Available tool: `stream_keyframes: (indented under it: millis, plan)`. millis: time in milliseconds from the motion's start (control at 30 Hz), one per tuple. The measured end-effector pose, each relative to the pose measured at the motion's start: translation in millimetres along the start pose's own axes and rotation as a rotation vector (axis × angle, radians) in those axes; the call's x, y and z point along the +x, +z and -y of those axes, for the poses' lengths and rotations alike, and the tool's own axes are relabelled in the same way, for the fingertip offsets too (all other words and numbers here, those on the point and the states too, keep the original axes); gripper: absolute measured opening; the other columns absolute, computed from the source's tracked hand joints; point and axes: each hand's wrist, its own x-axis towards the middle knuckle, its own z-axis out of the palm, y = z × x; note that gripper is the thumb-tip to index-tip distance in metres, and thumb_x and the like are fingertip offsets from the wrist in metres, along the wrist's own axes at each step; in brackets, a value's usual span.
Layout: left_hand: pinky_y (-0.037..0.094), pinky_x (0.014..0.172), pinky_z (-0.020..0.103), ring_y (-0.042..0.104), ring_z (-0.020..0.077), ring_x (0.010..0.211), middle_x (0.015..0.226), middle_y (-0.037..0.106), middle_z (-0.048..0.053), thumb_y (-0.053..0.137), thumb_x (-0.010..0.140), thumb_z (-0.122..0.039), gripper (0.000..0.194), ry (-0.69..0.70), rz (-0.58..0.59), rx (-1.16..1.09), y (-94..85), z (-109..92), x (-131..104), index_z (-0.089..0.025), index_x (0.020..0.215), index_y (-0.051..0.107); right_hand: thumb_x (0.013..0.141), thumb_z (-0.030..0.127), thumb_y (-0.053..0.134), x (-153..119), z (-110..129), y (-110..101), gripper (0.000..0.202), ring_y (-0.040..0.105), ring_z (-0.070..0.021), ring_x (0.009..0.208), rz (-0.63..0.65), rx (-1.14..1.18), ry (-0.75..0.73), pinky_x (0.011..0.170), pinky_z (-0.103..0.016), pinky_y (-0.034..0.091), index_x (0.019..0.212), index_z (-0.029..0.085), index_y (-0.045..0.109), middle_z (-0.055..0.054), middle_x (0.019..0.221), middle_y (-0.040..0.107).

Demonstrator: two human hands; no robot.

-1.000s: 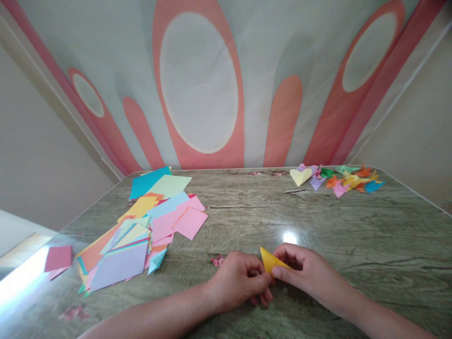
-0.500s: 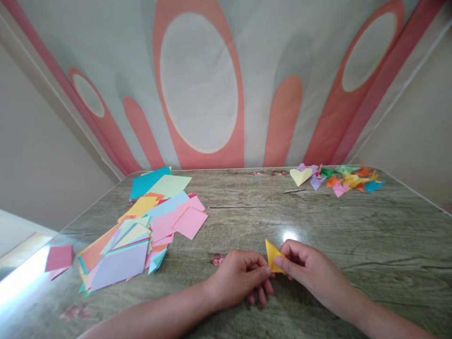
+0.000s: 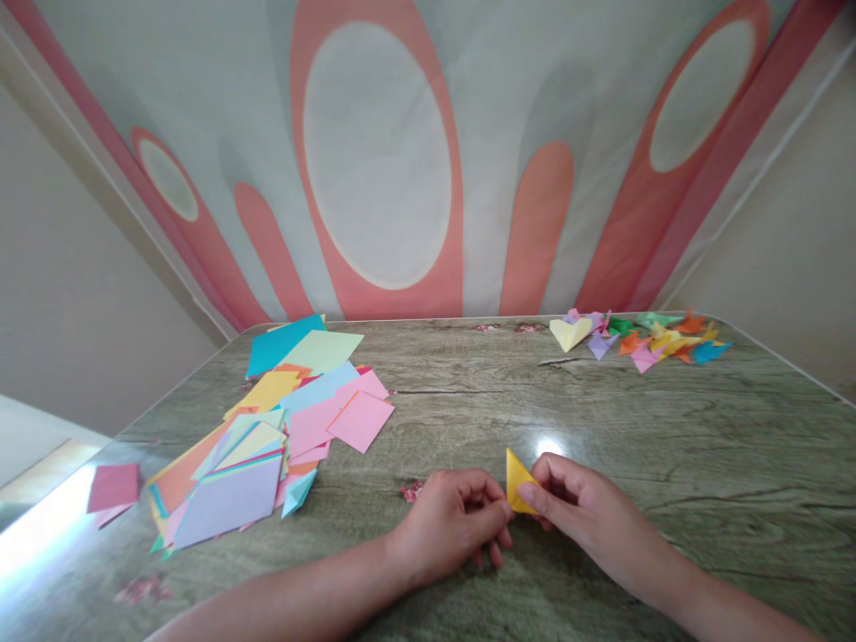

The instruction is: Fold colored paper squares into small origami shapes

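Head view: two bare hands meet over the near part of the worktop (image 3: 468, 419), right of centre, with one small piece of yellow folded paper (image 3: 517, 481) between them. The right hand (image 3: 575, 495) holds the piece in a firm pinch, thumb flat on the near face and fingers curled behind. The left hand (image 3: 458, 517) is narrow, its thumb and forefinger drawn together at the near left corner; whether these two digits grip that corner or merely touch it cannot be told. The arrangement suggests that the right hand steadies the piece while the left attends to its edge, and the pinch is probably kept light, thin paper being easily creased. The overlapping loose sheets (image 3: 227, 499) lie on the left, apparently so that stock is within reach without crowding the work; a pale blue folded piece (image 3: 299, 495) lies at their right margin. A cluster of small folded pieces (image 3: 669, 339) lies at the far right, seemingly set aside from the working area, with a pale yellow heart-shaped piece (image 3: 571, 333) at its left end. As to position, the yellow paper stands to the right of the left hand's fingertips and to the left of the right hand's palm, one pointed corner rising clear on the far side.
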Motion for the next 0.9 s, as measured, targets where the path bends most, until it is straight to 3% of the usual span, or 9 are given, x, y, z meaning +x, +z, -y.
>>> stream_keyframes:
  millis: [133,333,633,900]
  plan:
    - [0.041,0.043,0.017,0.060,0.0095,0.048,0.063,0.065,0.001,0.059,0.081,-0.042,0.029,0.013,-0.019,0.028,-1.3,1.0,0.0,-0.014,0.075,0.058,0.089,0.051,0.051,-0.6,1.5,0.7,0.035,0.042,-0.0117,0.061,0.003,-0.012,0.000,0.056,-0.023,0.033,0.074,0.021,0.047,0.005,0.063,0.046]
    - [0.042,0.046,0.017,0.063,0.0100,0.056,0.080,0.070,0.006,0.061,0.081,-0.044,0.031,0.009,0.115,0.003,-4.7,-2.1,-2.0,-0.013,0.085,0.059,0.090,0.050,0.050,-3.1,2.1,2.6,0.034,0.042,-0.0118,0.062,0.024,-0.024,-0.011,0.057,-0.022,0.035,0.073,0.020,0.048,0.004,0.065,0.047]
    - [0.038,0.044,0.015,0.060,0.0090,0.052,0.069,0.067,0.003,0.059,0.081,-0.050,0.037,-0.010,0.092,0.057,-2.4,0.3,-2.5,-0.013,0.077,0.058,0.084,0.049,0.060,-3.5,6.8,0.1,0.033,0.048,-0.0137,0.066,0.120,-0.096,-0.032,0.057,-0.023,0.034,0.074,0.018,0.058,0.002,0.070,0.056]
    - [0.040,0.045,0.015,0.058,0.0080,0.049,0.062,0.064,0.001,0.060,0.080,-0.049,0.036,-0.002,0.076,0.075,-4.8,1.6,-2.5,-0.013,0.074,0.057,0.089,0.037,0.053,-4.0,1.1,1.8,0.026,0.046,-0.0113,0.059,0.176,-0.099,0.020,0.052,-0.022,0.031,0.073,0.018,0.056,0.003,0.065,0.052]
